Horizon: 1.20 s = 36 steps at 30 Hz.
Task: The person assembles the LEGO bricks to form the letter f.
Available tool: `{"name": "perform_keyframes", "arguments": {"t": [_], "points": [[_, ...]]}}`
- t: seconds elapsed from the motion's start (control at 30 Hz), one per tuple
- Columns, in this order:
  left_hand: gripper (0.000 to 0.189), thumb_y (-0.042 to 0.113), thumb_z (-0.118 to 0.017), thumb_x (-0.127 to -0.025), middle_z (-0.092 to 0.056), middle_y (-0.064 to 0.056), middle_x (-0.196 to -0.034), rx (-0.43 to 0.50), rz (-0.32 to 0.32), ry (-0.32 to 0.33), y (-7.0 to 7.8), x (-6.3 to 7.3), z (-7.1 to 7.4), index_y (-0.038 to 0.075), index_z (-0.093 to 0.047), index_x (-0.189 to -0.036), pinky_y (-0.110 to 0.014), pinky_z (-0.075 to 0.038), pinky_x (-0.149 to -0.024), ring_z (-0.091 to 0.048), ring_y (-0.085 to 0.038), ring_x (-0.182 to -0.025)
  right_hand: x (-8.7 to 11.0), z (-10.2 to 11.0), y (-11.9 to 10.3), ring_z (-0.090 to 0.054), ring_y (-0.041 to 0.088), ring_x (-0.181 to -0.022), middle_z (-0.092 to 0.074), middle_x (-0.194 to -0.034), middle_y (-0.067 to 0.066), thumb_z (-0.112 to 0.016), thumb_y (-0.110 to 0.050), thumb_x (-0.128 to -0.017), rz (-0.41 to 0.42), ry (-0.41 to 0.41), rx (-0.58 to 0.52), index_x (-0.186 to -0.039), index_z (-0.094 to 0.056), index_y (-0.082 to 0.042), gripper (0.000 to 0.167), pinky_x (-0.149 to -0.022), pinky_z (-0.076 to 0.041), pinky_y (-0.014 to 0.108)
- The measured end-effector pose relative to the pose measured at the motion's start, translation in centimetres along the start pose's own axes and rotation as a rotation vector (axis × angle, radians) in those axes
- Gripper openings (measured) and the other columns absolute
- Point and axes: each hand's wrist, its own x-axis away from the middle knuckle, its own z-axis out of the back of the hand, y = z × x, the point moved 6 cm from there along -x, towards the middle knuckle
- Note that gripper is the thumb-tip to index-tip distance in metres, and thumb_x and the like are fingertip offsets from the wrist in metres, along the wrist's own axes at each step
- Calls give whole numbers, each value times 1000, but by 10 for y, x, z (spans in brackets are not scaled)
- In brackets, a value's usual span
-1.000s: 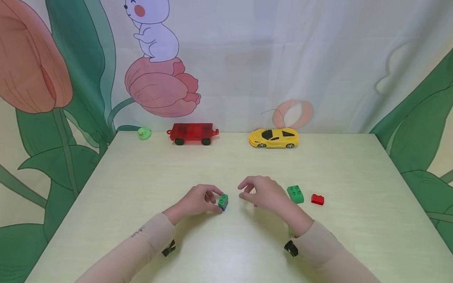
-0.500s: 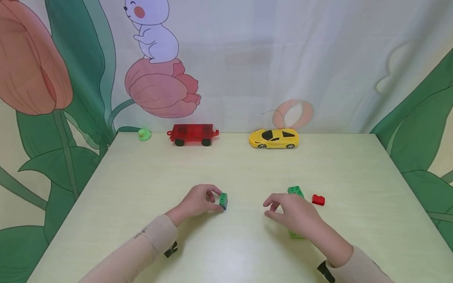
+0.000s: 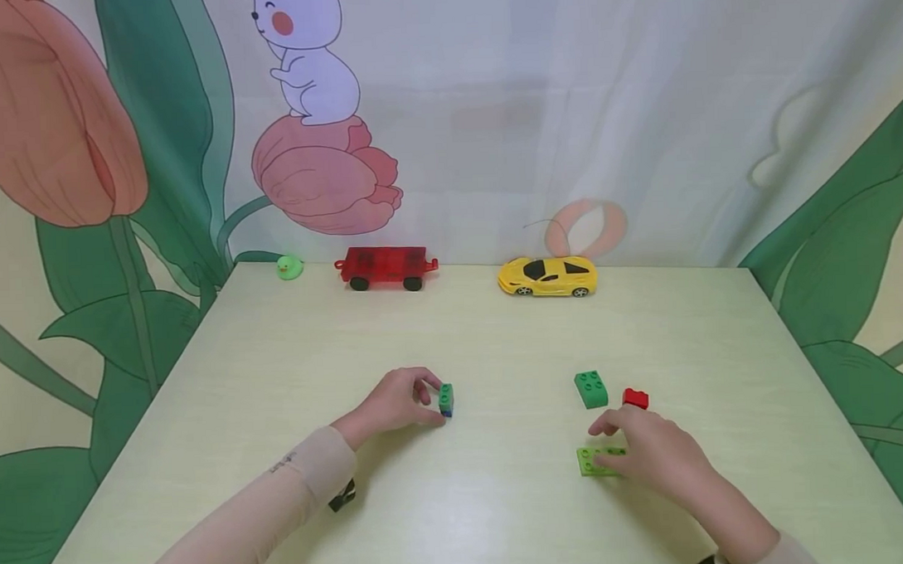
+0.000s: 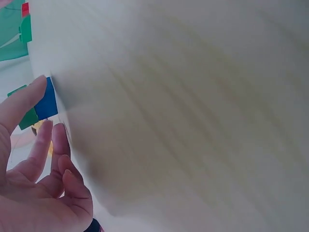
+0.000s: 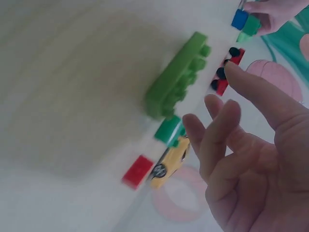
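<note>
On the table stands a small stack, a green toy brick (image 3: 445,394) on a blue brick (image 4: 47,100). My left hand (image 3: 396,402) pinches it between thumb and fingers. My right hand (image 3: 662,449) is over a long light green brick (image 3: 595,461), its thumb and fingers apart. In the right wrist view that light green brick (image 5: 177,77) lies clear of the fingertips, and the hand holds nothing. A darker green brick (image 3: 591,389) lies behind it. Just beyond the right hand is a red brick (image 3: 636,397), partly covered by the hand in the head view.
Along the back edge of the table (image 3: 504,512) stand a green toy duck (image 3: 290,268), a red wheeled wagon (image 3: 386,268) and a yellow toy car (image 3: 547,277). A printed curtain (image 3: 454,149) hangs right behind them.
My right hand has moved right and toward me, from near the stack to the light green brick, uncovering the darker green brick. The left hand keeps its pinch on the stack.
</note>
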Motion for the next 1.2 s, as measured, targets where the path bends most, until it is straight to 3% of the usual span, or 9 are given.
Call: {"name": "perform_keyframes", "arguments": {"t": [0.2, 0.77, 1.07, 1.2], "points": [[45, 22, -86, -73, -60, -4, -83, 8, -6, -6, 1, 2, 0, 13, -64, -111, -32, -41, -70, -50, -19, -76, -1, -6, 17, -58, 19, -86, -61, -100, 1, -91, -27, -63, -14, -16, 48, -107, -69, -18, 50, -67, -48, 40], [38, 19, -84, -75, -58, -2, -81, 24, -16, 2, 0, 1, 0, 12, -65, -107, -31, -42, -68, -51, -18, -76, -11, -13, 25, -56, 17, -83, -63, -93, -3, -89, -25, -66, -46, -71, 27, -100, -73, -20, 38, -71, -48, 43], [37, 17, -83, -77, -58, -3, -80, -3, -32, -7, 2, 2, -1, 10, -65, -108, -31, -41, -69, -50, -18, -76, -8, -5, 10, -59, 17, -86, -65, -97, -4, -87, -22, -70, 5, 8, -39, -104, -70, -21, 38, -68, -48, 37], [36, 17, -83, -77, -58, -2, -79, -19, -51, -4, 4, 2, -1, 10, -65, -108, -31, -41, -69, -50, -17, -75, -7, -1, 1, -57, 13, -68, -66, -100, -4, -85, -21, -73, 48, 45, -81, -108, -69, -21, 38, -58, -45, 32]]}}
